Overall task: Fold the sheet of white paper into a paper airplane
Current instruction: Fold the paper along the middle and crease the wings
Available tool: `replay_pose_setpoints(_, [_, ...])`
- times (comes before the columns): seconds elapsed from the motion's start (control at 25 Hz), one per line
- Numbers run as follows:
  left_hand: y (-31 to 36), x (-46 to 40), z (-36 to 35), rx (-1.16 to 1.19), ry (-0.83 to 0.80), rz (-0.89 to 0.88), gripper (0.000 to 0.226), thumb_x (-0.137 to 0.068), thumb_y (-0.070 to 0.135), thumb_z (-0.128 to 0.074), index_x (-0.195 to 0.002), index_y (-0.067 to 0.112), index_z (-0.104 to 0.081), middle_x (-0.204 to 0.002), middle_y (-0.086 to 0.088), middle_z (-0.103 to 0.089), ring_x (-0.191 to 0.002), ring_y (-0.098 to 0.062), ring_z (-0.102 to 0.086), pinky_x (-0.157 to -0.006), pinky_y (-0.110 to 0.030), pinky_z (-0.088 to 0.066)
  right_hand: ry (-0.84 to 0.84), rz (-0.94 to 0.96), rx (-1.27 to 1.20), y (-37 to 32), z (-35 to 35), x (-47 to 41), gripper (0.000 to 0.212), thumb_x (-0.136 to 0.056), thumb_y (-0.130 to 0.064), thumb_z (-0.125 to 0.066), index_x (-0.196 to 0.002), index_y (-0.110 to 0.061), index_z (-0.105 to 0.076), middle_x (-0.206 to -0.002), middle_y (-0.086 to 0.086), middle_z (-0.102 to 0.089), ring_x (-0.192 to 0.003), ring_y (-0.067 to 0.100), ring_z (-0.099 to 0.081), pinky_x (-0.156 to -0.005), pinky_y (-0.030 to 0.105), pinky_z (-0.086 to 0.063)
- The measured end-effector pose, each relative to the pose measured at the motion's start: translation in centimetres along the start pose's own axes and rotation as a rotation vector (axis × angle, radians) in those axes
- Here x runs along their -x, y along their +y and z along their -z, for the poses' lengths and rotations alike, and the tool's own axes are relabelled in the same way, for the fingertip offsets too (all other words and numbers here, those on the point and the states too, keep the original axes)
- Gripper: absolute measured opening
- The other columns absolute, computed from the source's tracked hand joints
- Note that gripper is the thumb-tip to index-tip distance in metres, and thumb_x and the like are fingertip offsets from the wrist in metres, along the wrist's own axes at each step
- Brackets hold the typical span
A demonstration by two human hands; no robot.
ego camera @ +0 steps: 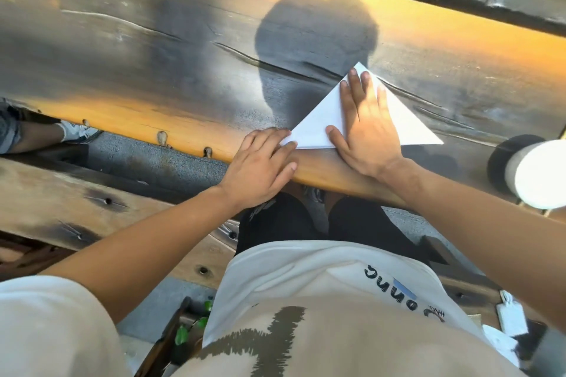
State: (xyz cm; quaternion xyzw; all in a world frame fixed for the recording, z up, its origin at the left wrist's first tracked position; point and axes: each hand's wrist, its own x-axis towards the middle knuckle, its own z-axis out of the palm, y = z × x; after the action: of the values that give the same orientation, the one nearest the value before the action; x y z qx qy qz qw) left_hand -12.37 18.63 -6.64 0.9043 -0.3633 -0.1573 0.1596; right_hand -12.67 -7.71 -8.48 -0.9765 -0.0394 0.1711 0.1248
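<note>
1. White paper (315, 127): folded into a flat triangle, apex pointing toward 12 o'clock, long base edge running along the near side toward 6 o'clock.
2. Lying on the dark, worn wooden table (153, 49), close to its near edge, at about 3 o'clock of the view's centre.
3. Surface clean and bright, pale bluish where shaded, brighter white on the sunlit right flank; layered edges visible along the base.
4. Left corner of the base at 9 o'clock, right corner tapering to a sharp point at 3 o'clock.
5. Right hand (364, 128): pressed flat on the middle of the triangle, fingers stretched toward the apex and slightly apart, thumb spread out toward 9 o'clock on the sheet.
6. Left hand (260, 168): palm down at the table's edge, fingers loosely spread, fingertips resting on the left corner of the paper.
7. Shadow of a head (315, 37) cast on the wood at 12 o'clock of the paper.
8. White cylindrical cup (536, 171) at 3 o'clock of the paper, apart from it.
</note>
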Motion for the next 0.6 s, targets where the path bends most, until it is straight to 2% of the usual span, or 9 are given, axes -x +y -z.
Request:
replay_pose_setpoints(0.08, [0.7, -1.9, 0.9, 0.173, 0.060, 0.168, 0.047, -0.100, 0.041, -0.052, -0.134, 0.008, -0.059, -0.131, -0.011, -0.057, -0.122, -0.029, -0.053, -0.104, -0.046, -0.041, 0.106, -0.086, -0.110, 0.2, 1.0, 1.0, 0.078, -0.098, -0.044, -0.048, -0.159, -0.001, -0.022, -0.168, 0.018, -0.013, -0.154, 0.040, -0.015, -0.126, 0.052, -0.013])
replay_pose_setpoints(0.16, [1.4, -4.2, 1.6, 0.268, 0.033, 0.352, 0.047, -0.098, 0.041, -0.057, -0.133, 0.011, -0.057, -0.121, -0.008, -0.057, -0.112, -0.027, -0.055, -0.099, -0.044, -0.046, 0.268, -0.313, -0.176, 0.6, 1.7, 2.4, 0.071, -0.093, -0.033, -0.053, -0.153, -0.001, -0.034, -0.153, 0.022, -0.038, -0.139, 0.040, -0.037, -0.118, 0.049, -0.029])
replay_pose_setpoints(0.24, [2.0, -6.0, 1.9, 0.296, -0.033, 0.461, 0.044, -0.095, 0.042, -0.062, -0.127, 0.013, -0.059, -0.114, -0.005, -0.058, -0.103, -0.026, -0.058, -0.090, -0.041, -0.050, 0.296, -0.575, -0.191, 1.6, 2.1, 3.6, 0.066, -0.091, -0.028, -0.053, -0.152, -0.006, -0.038, -0.139, 0.019, -0.048, -0.124, 0.038, -0.045, -0.105, 0.049, -0.036])
replay_pose_setpoints(0.32, [2.6, -7.0, 1.9, 0.302, -0.070, 0.455, 0.037, -0.094, 0.040, -0.064, -0.122, 0.015, -0.064, -0.112, -0.004, -0.060, -0.100, -0.025, -0.060, -0.085, -0.036, -0.049, 0.256, -0.705, -0.179, 3.0, 2.2, 4.7, 0.061, -0.092, -0.025, -0.054, -0.150, -0.009, -0.042, -0.137, 0.017, -0.050, -0.121, 0.039, -0.046, -0.099, 0.051, -0.038])
replay_pose_setpoints(0.44, [2.9, -7.8, 1.6, 0.289, -0.054, 0.456, 0.027, -0.097, 0.026, -0.060, -0.119, 0.013, -0.067, -0.110, -0.007, -0.061, -0.102, -0.026, -0.059, -0.088, -0.037, -0.046, 0.256, -0.716, -0.179, 4.4, 2.1, 6.2, 0.041, -0.095, -0.019, -0.054, -0.136, -0.010, -0.056, -0.127, 0.018, -0.056, -0.115, 0.040, -0.050, -0.094, 0.050, -0.039])
replay_pose_setpoints(0.6, [3.0, -8.4, 1.2, 0.253, -0.048, 0.460, 0.017, -0.096, 0.015, -0.059, -0.109, 0.010, -0.068, -0.103, -0.008, -0.060, -0.099, -0.027, -0.057, -0.088, -0.038, -0.043, 0.231, -0.780, -0.246, 5.8, 2.0, 7.1, 0.028, -0.099, -0.016, -0.053, -0.126, -0.015, -0.062, -0.125, 0.014, -0.057, -0.116, 0.036, -0.048, -0.095, 0.046, -0.035])
